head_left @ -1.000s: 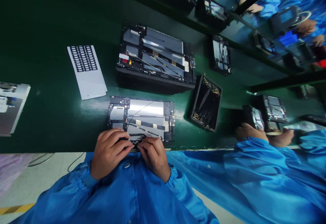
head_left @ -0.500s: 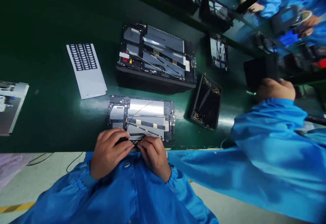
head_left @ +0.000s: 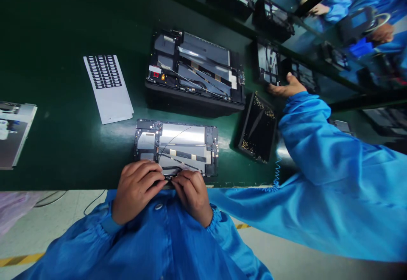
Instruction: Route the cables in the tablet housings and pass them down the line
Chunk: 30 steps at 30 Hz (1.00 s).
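Observation:
An opened tablet chassis (head_left: 177,146) lies flat on the green belt (head_left: 63,144) right in front of me, its cables and silver shielding showing. My left hand (head_left: 136,191) and my right hand (head_left: 190,193) meet at the chassis's near edge. The fingers of both are curled and pinched together on a small black part (head_left: 168,174) there. What exactly sits between the fingertips is too small to name.
A second opened tablet (head_left: 193,70) rests on a black tray behind. A white sheet of black stickers (head_left: 108,87) lies at the left. A black tray of small gold parts (head_left: 257,127) stands at the right. A co-worker's blue sleeve (head_left: 318,144) reaches across to a device (head_left: 269,63).
My hands have stayed at the chassis's near edge. The co-worker's arm has swung from the right side up and left across the belt to a device at the back.

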Each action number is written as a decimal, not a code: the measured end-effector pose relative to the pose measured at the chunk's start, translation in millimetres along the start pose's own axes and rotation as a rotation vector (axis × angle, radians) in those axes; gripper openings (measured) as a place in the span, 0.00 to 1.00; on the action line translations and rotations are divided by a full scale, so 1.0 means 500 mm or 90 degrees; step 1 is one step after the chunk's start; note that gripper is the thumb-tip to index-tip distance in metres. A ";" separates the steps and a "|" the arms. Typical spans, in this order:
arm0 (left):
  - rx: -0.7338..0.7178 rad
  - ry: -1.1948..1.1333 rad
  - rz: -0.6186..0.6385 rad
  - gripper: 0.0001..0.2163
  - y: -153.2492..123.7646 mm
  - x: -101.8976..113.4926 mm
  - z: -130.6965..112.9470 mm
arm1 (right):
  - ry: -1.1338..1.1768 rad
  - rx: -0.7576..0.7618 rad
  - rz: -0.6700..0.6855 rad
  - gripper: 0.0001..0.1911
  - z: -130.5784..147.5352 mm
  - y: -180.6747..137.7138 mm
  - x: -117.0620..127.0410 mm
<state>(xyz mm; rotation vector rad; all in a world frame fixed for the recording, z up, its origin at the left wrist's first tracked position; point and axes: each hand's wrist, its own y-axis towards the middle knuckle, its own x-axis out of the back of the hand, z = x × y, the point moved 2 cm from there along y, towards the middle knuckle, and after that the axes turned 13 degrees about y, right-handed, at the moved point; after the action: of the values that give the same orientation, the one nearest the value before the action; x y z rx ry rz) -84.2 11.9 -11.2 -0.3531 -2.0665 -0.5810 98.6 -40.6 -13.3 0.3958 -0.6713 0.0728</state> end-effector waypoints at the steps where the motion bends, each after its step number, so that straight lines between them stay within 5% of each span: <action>1: 0.001 0.000 0.003 0.02 0.000 0.001 0.000 | 0.001 0.001 0.000 0.08 0.000 0.000 0.000; 30: -0.014 0.003 0.000 0.02 0.003 -0.002 0.001 | 0.000 -0.009 -0.001 0.09 -0.006 -0.007 -0.007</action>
<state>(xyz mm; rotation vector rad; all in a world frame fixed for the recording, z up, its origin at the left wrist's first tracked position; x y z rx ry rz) -83.3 13.5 -11.7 -0.3638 -2.0570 -0.6051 98.4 -42.6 -18.9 0.3832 -0.6708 0.0659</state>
